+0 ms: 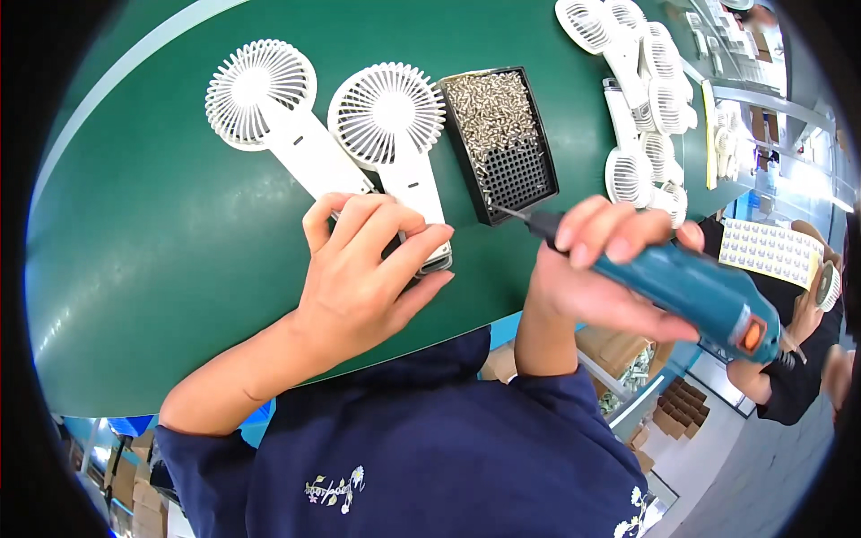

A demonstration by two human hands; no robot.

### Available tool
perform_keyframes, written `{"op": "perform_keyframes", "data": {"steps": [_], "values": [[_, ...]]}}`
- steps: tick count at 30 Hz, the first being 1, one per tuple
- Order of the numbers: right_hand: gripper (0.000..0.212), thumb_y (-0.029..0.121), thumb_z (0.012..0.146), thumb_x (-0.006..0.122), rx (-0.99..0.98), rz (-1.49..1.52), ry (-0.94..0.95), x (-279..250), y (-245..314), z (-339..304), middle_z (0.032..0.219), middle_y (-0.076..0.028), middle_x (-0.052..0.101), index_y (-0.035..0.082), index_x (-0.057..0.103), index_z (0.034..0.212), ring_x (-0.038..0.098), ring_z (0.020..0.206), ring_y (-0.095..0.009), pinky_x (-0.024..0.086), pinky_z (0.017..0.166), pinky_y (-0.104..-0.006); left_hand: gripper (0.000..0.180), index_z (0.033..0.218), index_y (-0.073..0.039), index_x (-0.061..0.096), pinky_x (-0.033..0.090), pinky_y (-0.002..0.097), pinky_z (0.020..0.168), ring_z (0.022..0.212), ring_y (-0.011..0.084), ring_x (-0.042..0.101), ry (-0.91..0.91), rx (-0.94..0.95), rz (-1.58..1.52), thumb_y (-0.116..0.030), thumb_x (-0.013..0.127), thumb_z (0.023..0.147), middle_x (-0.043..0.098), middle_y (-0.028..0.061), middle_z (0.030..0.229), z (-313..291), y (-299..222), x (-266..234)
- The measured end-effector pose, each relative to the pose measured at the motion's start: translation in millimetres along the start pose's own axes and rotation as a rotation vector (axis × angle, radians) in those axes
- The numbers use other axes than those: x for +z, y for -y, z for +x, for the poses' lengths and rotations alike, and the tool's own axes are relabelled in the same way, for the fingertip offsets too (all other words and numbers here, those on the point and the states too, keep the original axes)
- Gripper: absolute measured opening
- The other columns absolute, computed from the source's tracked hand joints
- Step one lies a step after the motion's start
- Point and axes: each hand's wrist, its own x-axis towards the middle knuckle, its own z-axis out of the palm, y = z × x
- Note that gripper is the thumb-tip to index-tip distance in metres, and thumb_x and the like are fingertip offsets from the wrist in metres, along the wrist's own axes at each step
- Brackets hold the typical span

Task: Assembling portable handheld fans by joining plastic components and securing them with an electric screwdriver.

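Two white handheld fans, a left one (260, 90) and a right one (392, 112), lie side by side on the green table, handles toward me. My left hand (359, 269) is over the handle ends, thumb and fingers closed around the right fan's base; the fingers partly hide both ends. My right hand (610, 269) is wrapped around a teal electric screwdriver (708, 291) with an orange switch. Its thin bit points left, at the near edge of a black screw tray (522, 175). Small silvery screws fill the tray's far part, while bare holes show in its near part.
More white fans (659, 85) lie heaped at the table's right side. Beyond the table on the right, another person handles a small fan (828, 285) beside a sheet of stickers (769, 253). Cardboard boxes (619, 350) stand below the table's near edge.
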Motion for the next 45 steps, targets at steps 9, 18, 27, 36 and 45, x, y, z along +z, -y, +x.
{"op": "perform_keyframes", "data": {"steps": [9, 18, 27, 36, 45], "values": [[0.070, 0.067, 0.092, 0.045, 0.091, 0.102, -0.074, 34.9, 30.0, 5.4, 0.080, -0.010, 0.053, 0.008, 0.041, 0.130, 0.051, 0.052, -0.021, 0.048, 0.046, -0.0378, 0.037, 0.099, -0.011, 0.069, 0.032, 0.0390, 0.086, 0.083, 0.0170, 0.055, -0.117, 0.037, -0.119, -0.013, 0.082, 0.064, 0.057, -0.0033, 0.086, -2.2, 4.5, -3.5], [0.067, 0.066, 0.093, 0.043, 0.242, 0.205, -0.144, 48.2, 25.2, -1.3, 0.079, -0.009, 0.052, 0.009, 0.041, 0.127, 0.051, 0.052, -0.021, 0.048, 0.048, -0.0380, 0.021, 0.080, -0.011, 0.069, 0.033, 0.0369, 0.080, 0.070, 0.0131, 0.053, -0.171, 0.127, -0.148, -0.012, 0.083, 0.064, 0.055, -0.0047, 0.074, -7.3, 7.7, 0.6], [0.068, 0.067, 0.093, 0.044, 0.303, 0.202, -0.147, 44.0, 26.5, -2.5, 0.079, -0.009, 0.053, 0.009, 0.041, 0.129, 0.053, 0.052, -0.021, 0.047, 0.046, -0.0370, 0.021, 0.078, -0.010, 0.067, 0.033, 0.0374, 0.082, 0.069, 0.0125, 0.055, -0.123, 0.142, -0.161, -0.016, 0.083, 0.065, 0.055, -0.0046, 0.075, -7.2, 5.7, -0.5], [0.068, 0.067, 0.093, 0.044, 0.419, 0.377, -0.159, 32.3, 21.3, 1.7, 0.078, -0.008, 0.053, 0.009, 0.042, 0.130, 0.052, 0.048, -0.020, 0.046, 0.044, -0.0369, 0.020, 0.079, -0.010, 0.067, 0.034, 0.0382, 0.083, 0.073, 0.0134, 0.055, -0.023, 0.182, -0.268, -0.017, 0.082, 0.069, 0.055, -0.0032, 0.077, -5.5, 8.4, -1.4], [0.066, 0.065, 0.093, 0.045, 0.163, 0.182, -0.030, 52.6, 20.4, -6.0, 0.077, -0.009, 0.053, 0.009, 0.042, 0.128, 0.049, 0.045, -0.021, 0.048, 0.042, -0.0369, 0.042, 0.102, -0.010, 0.069, 0.032, 0.0394, 0.086, 0.080, 0.0170, 0.054, -0.064, 0.133, -0.162, -0.027, 0.083, 0.067, 0.055, -0.0025, 0.086, -6.7, 2.3, -8.0]]}}
